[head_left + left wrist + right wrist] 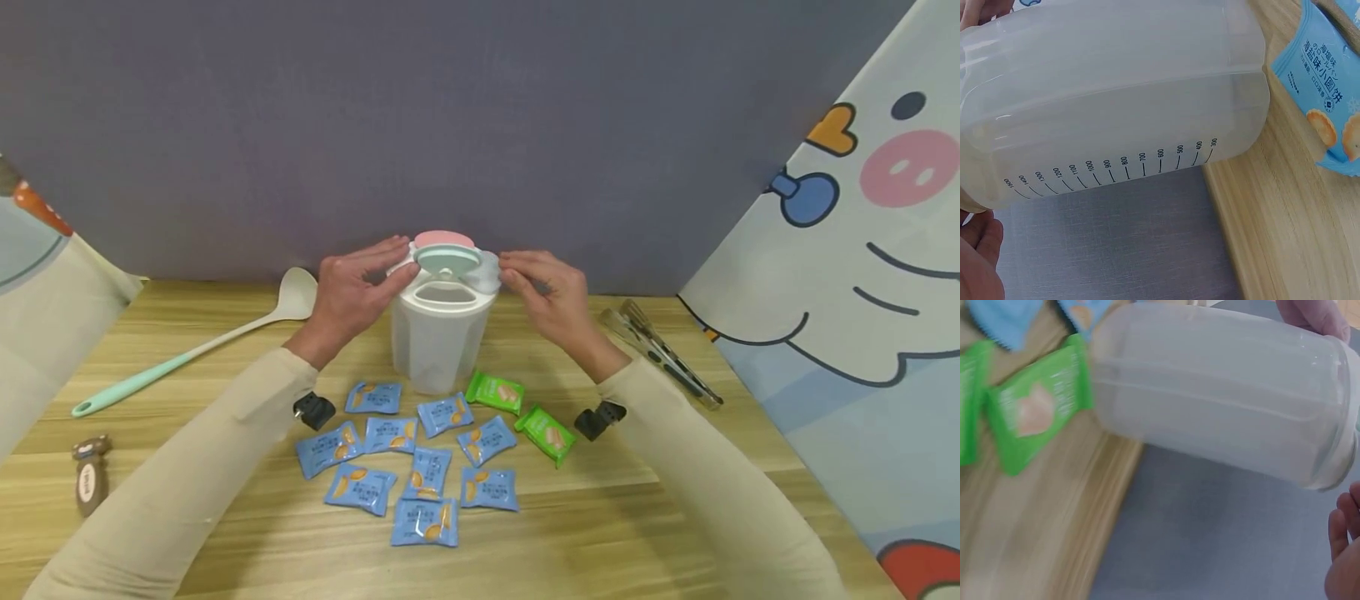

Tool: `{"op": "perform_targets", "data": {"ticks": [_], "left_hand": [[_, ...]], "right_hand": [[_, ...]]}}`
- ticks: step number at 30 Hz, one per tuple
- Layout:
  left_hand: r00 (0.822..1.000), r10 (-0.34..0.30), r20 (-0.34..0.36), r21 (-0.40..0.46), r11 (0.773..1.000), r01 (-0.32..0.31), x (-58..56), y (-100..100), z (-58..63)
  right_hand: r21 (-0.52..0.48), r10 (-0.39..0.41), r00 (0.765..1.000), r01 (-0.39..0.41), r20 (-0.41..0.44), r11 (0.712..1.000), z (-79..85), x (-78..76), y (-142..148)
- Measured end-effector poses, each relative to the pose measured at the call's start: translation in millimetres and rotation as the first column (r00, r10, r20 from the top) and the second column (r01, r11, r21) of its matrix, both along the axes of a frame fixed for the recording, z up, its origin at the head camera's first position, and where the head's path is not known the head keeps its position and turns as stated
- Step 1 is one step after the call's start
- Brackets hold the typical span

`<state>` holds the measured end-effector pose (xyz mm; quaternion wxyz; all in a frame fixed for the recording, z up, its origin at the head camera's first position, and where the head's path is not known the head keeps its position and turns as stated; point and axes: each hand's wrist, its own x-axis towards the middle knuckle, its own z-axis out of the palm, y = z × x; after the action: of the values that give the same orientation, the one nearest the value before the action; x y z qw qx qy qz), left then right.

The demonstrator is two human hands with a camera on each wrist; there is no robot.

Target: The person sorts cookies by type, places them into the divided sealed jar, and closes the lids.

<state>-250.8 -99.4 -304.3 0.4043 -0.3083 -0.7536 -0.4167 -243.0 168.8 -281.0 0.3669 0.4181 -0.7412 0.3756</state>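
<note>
A translucent plastic container (441, 342) with a white lid (448, 304) stands upright near the table's back edge. Pink (444, 239) and mint-green (448, 261) flaps rise from the lid; below them is an oval opening. My left hand (358, 283) holds the lid's left side, thumb toward the front and fingers toward the back. On the other side, my right hand (551, 296) has its fingertips at the lid's right edge. The right wrist view shows a gap between some right fingers (1339, 531) and the rim. Measuring marks run down the container wall (1116, 119).
Several blue cracker packets (390, 435) and two green packets (495, 392) lie before the container. A ladle (225, 333) with a mint handle and a brown bear-shaped item (92, 475) lie left. Metal tongs (663, 350) lie right. A grey panel (465, 125) rises behind the table.
</note>
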Motion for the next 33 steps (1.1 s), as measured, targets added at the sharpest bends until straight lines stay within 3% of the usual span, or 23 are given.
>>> {"op": "perform_targets", "data": {"ticks": [8, 13, 16, 21, 29, 33], "left_hand": [[1.0, 0.017, 0.001, 0.001, 1.0, -0.017, 1.6, -1.0, 3.6], [1.0, 0.023, 0.017, 0.009, 1.0, -0.023, 0.3, -0.4, 3.3], [1.0, 0.017, 0.025, 0.023, 1.0, -0.018, 0.5, 0.0, 3.1], [0.999, 0.025, 0.029, 0.023, 0.999, -0.026, -0.4, -0.6, 2.1], [0.999, 0.012, 0.034, 0.046, 0.999, -0.014, -2.3, -0.4, 0.0], [1.0, 0.003, 0.022, 0.044, 0.999, -0.004, -2.8, 0.4, -0.2]], "right_hand": [[0.163, -0.05, 0.99, 0.028, 0.129, 0.986, -32.3, 28.4, 41.7], [0.259, -0.067, 0.961, -0.005, 0.269, 0.966, -57.8, 43.3, 64.8], [0.331, -0.093, 0.922, -0.039, 0.375, 0.943, -70.1, 48.6, 76.3], [0.438, -0.113, 0.837, -0.162, 0.536, 0.884, -83.0, 53.2, 91.4], [0.43, -0.124, 0.666, -0.319, 0.736, 0.845, -99.1, 51.7, 103.0], [0.445, -0.154, 0.636, -0.327, 0.756, 0.834, -103.0, 51.7, 105.1]]}}
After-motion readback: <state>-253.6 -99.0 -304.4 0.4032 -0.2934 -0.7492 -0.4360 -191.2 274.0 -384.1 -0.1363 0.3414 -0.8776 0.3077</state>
